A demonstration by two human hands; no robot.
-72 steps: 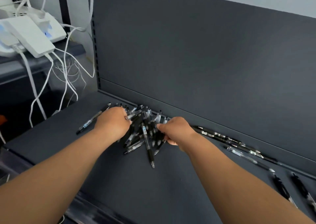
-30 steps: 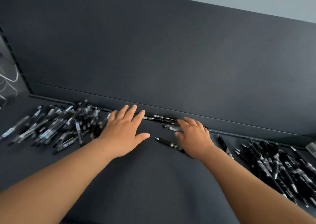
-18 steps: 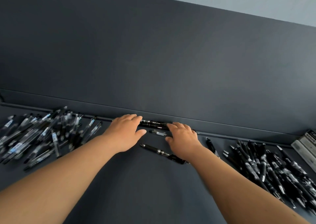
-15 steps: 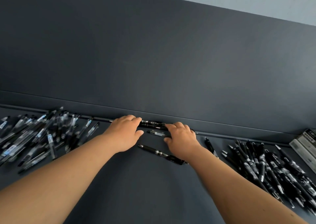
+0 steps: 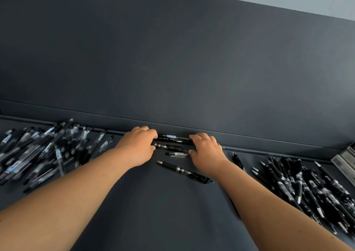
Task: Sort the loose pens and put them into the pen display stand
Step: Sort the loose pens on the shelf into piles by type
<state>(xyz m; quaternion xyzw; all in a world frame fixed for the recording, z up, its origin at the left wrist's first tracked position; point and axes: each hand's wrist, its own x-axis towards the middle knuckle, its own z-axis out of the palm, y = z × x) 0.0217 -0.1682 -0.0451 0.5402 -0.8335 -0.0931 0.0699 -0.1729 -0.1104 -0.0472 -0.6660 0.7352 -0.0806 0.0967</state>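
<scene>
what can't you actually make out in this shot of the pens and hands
Head view only:
- Left hand and right hand: fingertips hidden under the knuckles, so their grip on the middle pens is unclear.
- Left pile: motion-blurred, cut by the left edge.
- Right pile: cut by the right edge, uncountable.
- Grey box: cut off at the right edge; maybe the stand, cannot tell.
- Pen labels: too small to read.

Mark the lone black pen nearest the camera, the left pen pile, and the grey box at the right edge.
lone black pen (image 5: 184, 172), head view, mid-barrel.
left pen pile (image 5: 47, 148), head view, a pen mid-pile.
grey box (image 5: 345, 163), head view, its top face.
</scene>
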